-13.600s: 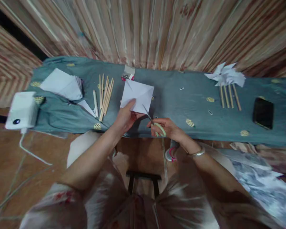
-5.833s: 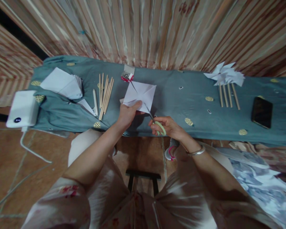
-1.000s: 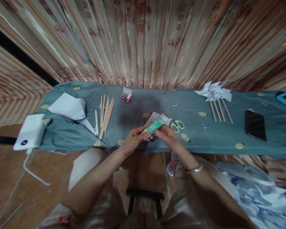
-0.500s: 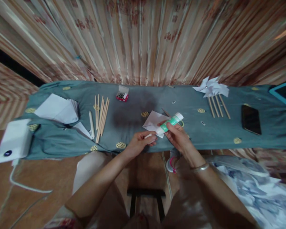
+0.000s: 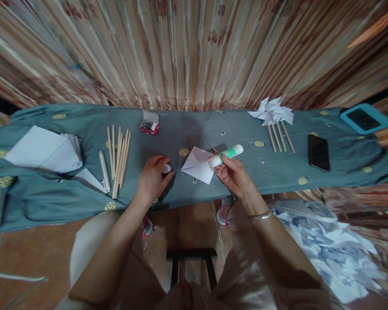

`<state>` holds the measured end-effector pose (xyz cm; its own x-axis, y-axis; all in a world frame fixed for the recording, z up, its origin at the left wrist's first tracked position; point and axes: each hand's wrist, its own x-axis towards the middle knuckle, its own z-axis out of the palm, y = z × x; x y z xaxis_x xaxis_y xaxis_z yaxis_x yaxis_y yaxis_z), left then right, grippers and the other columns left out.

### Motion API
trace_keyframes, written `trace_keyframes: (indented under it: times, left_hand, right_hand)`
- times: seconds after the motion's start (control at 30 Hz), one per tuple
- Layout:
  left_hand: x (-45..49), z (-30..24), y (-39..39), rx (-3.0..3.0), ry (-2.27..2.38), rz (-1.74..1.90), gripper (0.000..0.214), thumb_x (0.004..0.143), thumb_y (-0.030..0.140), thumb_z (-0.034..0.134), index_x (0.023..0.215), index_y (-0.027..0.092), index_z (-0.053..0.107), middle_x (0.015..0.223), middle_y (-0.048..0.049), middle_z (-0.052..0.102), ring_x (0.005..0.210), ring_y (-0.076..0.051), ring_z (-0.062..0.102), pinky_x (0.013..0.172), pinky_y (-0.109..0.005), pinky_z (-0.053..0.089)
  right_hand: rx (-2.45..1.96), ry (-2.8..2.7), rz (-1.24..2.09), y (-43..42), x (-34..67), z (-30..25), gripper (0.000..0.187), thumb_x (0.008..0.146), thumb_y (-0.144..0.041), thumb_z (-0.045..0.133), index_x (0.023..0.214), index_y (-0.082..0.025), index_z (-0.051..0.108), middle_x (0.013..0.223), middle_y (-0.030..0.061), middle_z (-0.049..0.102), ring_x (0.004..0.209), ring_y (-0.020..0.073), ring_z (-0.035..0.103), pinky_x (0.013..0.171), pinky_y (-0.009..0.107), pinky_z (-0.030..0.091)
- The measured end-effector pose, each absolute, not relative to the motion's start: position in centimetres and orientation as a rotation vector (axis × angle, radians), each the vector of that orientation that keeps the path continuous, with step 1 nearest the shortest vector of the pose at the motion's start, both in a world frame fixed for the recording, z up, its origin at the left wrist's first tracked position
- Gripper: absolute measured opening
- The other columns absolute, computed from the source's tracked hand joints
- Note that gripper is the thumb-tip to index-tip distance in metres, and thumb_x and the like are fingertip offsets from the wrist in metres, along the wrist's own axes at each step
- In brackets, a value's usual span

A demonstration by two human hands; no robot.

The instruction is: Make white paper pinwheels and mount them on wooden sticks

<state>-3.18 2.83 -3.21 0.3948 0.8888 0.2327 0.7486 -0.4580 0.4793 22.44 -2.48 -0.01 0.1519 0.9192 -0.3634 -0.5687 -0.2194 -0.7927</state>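
My right hand (image 5: 232,174) is closed round a green and white glue stick (image 5: 226,155), its open end pointing left over a white square of paper (image 5: 198,165) that lies on the blue-grey cloth (image 5: 181,137). My left hand (image 5: 152,178) rests on the cloth to the left of the paper, its fingers pinched on a small white cap (image 5: 166,168). The scissors are mostly hidden behind the glue stick.
Wooden sticks (image 5: 119,154) and a white tube (image 5: 104,170) lie left of my hands, beside a stack of white paper (image 5: 45,148). A small box of pins (image 5: 149,126) sits at the back. Finished pinwheels (image 5: 273,114), a black phone (image 5: 318,151) and a blue-cased device (image 5: 364,119) are at the right. Paper scraps (image 5: 330,249) cover the floor.
The scissors were put down and the glue stick picked up. In the last second my left hand pulled the cap off and moved left with it; the view shifted right.
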Motion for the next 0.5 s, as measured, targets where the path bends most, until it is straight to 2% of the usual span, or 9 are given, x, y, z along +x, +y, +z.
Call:
trace_keyframes:
  times: [0.17,0.27,0.37,0.5]
  left_hand:
    - [-3.1,-2.6,2.5,2.49,1.432,0.822,0.052,0.086,0.042,0.064,0.131,0.017,0.054,0.139,-0.0178,0.053,0.128,-0.036,0.049,0.105,-0.056,0.043]
    - [-2.5,-1.2,0.9,2.536,1.252,0.874,0.051,0.091,0.041,0.058,0.137,0.02,0.049,0.146,-0.0174,0.047,0.14,-0.035,0.039,0.11,-0.056,0.039]
    - [-1.2,-0.2,-1.6,2.519,1.018,0.709,0.046,0.095,0.033,0.052,0.139,0.02,0.047,0.148,-0.0176,0.047,0.142,-0.032,0.038,0.112,-0.055,0.039]
    - [0.8,-0.1,-3.3,2.552,0.859,0.484,0.051,0.092,0.033,0.059,0.14,0.018,0.048,0.154,-0.0189,0.04,0.148,-0.035,0.026,0.114,-0.058,0.035]
  right_hand:
    - [-1.089,-0.488,1.5,-1.9,22.5,-0.3,0.037,0.069,-0.052,0.08,0.082,-0.02,0.068,0.075,0.0012,0.072,0.059,0.0109,0.061,0.057,0.024,0.053]
    - [-1.107,-0.546,1.458,-1.7,22.4,-0.1,0.04,0.069,-0.058,0.077,0.079,-0.021,0.064,0.07,0.0004,0.068,0.057,0.0112,0.058,0.053,0.025,0.049]
    - [-1.198,-0.681,1.301,-1.6,22.4,0.3,0.042,0.069,-0.059,0.077,0.07,-0.021,0.059,0.06,-0.0032,0.058,0.052,0.0093,0.05,0.05,0.024,0.044]
    - [-1.37,-0.916,1.028,-1.5,22.3,0.2,0.038,0.07,-0.054,0.077,0.071,-0.021,0.058,0.061,-0.0043,0.056,0.055,0.0097,0.049,0.055,0.025,0.043]
